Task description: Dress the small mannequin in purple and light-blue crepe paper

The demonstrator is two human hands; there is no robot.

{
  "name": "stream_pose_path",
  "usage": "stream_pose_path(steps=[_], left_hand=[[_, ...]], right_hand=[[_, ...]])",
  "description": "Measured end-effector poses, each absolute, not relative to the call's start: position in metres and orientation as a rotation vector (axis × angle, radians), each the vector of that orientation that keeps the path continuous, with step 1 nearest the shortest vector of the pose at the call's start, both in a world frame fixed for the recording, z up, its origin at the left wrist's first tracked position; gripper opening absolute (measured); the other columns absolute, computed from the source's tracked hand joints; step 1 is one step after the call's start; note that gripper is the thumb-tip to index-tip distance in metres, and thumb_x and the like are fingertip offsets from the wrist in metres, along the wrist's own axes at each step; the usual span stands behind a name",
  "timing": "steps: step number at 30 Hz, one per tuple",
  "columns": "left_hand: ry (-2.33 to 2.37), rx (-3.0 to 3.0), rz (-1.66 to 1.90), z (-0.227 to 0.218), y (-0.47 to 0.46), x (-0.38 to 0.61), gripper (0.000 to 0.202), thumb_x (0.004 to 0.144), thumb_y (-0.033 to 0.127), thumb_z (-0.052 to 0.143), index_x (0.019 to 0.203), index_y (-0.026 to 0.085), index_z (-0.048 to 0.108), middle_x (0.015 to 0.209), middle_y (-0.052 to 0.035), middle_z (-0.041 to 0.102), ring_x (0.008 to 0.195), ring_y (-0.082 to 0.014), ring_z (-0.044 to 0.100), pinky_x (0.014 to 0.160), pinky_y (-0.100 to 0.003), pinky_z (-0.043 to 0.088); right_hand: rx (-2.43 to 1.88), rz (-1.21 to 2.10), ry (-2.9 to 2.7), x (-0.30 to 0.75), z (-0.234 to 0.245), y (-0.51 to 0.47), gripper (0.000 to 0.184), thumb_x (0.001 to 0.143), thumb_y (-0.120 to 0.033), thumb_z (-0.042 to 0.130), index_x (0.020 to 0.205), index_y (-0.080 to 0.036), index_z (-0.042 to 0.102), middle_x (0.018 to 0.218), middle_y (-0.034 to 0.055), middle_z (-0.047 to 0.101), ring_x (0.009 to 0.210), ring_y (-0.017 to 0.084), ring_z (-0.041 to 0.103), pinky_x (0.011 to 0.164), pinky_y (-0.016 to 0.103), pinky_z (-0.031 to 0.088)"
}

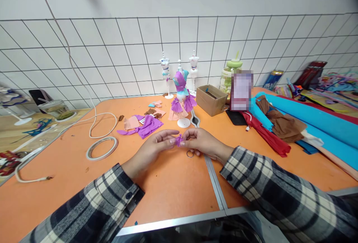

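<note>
Between the fingertips of both hands is a small gathered piece of purple crepe paper (178, 140). My left hand (156, 144) pinches it from the left, and my right hand (204, 143) pinches its right side. A thin dark ring (190, 154) shows under my right fingers; what it belongs to is hidden. Just beyond my hands stands a small dress form (180, 82) in a purple and blue bodice, with purple and peach paper ruffles at its skirt. Purple crepe paper scraps (149, 126) lie beyond my left hand, beside peach and brown pieces.
A roll of tape (102, 148) and a white cable (92, 127) lie at left. Two more dress forms (165, 69) stand behind. A cardboard box (212, 100), a phone (241, 90) and a green-lidded bottle (234, 64) stand right of them. Coloured crepe paper (282, 121) covers the right side.
</note>
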State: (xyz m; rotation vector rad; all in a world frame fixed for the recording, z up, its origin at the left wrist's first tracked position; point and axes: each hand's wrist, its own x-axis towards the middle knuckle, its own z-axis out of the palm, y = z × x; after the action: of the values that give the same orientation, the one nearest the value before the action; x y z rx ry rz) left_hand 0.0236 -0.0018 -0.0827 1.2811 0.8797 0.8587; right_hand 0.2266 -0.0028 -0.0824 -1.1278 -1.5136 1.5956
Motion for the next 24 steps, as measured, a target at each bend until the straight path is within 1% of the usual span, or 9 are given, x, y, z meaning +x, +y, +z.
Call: stream_pose_path(steps=[3,5,7,10,13,16,17,21,24], left_hand=[[0.897,1.335,0.836,-0.084,-0.002,0.025,0.053,0.068,0.028,0.085,0.115,0.017,0.063,0.089,-0.0021,0.070,0.084,-0.0148,0.065,0.081,-0.029,0.048],[0.913,1.338,0.847,-0.085,-0.001,0.025,0.052,0.069,0.028,0.084,0.115,0.018,0.062,0.086,-0.0009,0.070,0.080,-0.0133,0.065,0.079,-0.028,0.048],[0.899,1.330,0.848,-0.086,-0.001,0.023,0.051,0.072,0.029,0.082,0.118,0.019,0.062,0.088,-0.0015,0.071,0.080,-0.0131,0.065,0.081,-0.028,0.047],[0.893,1.324,0.837,-0.088,0.001,0.020,0.057,0.073,0.028,0.082,0.124,0.020,0.059,0.091,-0.0023,0.071,0.082,-0.0143,0.065,0.081,-0.030,0.046],[0.901,1.330,0.838,-0.089,0.001,0.020,0.062,0.073,0.030,0.081,0.129,0.020,0.055,0.089,-0.0020,0.070,0.081,-0.0158,0.065,0.078,-0.030,0.046],[0.901,1.392,0.841,-0.088,0.000,0.023,0.063,0.074,0.031,0.080,0.130,0.020,0.052,0.083,-0.0002,0.067,0.077,-0.0152,0.063,0.073,-0.029,0.045],[0.907,1.415,0.848,-0.087,-0.001,0.024,0.062,0.075,0.031,0.079,0.130,0.020,0.052,0.082,0.0003,0.067,0.076,-0.0147,0.062,0.072,-0.028,0.044],[0.945,1.453,0.865,-0.084,-0.005,0.028,0.062,0.075,0.029,0.079,0.129,0.020,0.050,0.081,0.0023,0.062,0.074,-0.0131,0.060,0.070,-0.027,0.044],[0.968,1.471,0.865,-0.080,-0.008,0.031,0.060,0.075,0.030,0.078,0.129,0.020,0.051,0.084,0.0010,0.063,0.079,-0.0151,0.062,0.075,-0.030,0.046]], right_hand=[[-1.121,1.617,-1.496,0.226,-0.082,-0.003,0.039,0.065,-0.043,0.084,0.080,-0.017,0.059,0.062,-0.0062,0.057,0.042,0.005,0.052,0.032,0.013,0.036],[-1.136,1.639,-1.481,0.227,-0.081,-0.002,0.040,0.064,-0.044,0.084,0.081,-0.017,0.060,0.061,-0.0053,0.058,0.043,0.005,0.053,0.034,0.014,0.038],[-1.144,1.638,-1.469,0.229,-0.082,0.000,0.040,0.065,-0.044,0.083,0.081,-0.017,0.060,0.058,-0.0055,0.057,0.040,0.005,0.049,0.033,0.014,0.036],[-1.119,1.583,-1.495,0.232,-0.084,0.001,0.036,0.070,-0.044,0.080,0.083,-0.018,0.058,0.052,-0.0075,0.053,0.036,0.004,0.041,0.033,0.015,0.032],[-1.069,1.543,-1.504,0.232,-0.085,0.001,0.033,0.073,-0.041,0.077,0.091,-0.019,0.060,0.062,-0.0064,0.056,0.040,0.004,0.043,0.036,0.017,0.035],[-1.015,1.548,-1.460,0.230,-0.084,0.000,0.036,0.075,-0.040,0.074,0.104,-0.020,0.063,0.072,-0.0041,0.060,0.045,0.005,0.044,0.040,0.019,0.037],[-1.014,1.539,-1.455,0.228,-0.083,-0.001,0.036,0.075,-0.039,0.074,0.104,-0.019,0.065,0.072,-0.0036,0.060,0.045,0.005,0.043,0.041,0.019,0.036],[-1.057,1.462,-1.457,0.223,-0.083,-0.002,0.030,0.071,-0.037,0.075,0.090,-0.015,0.067,0.065,-0.0029,0.058,0.044,0.005,0.038,0.040,0.021,0.030],[-1.072,1.410,-1.489,0.223,-0.085,-0.002,0.028,0.073,-0.040,0.073,0.087,-0.016,0.068,0.064,-0.0022,0.059,0.046,0.007,0.040,0.042,0.022,0.031]])
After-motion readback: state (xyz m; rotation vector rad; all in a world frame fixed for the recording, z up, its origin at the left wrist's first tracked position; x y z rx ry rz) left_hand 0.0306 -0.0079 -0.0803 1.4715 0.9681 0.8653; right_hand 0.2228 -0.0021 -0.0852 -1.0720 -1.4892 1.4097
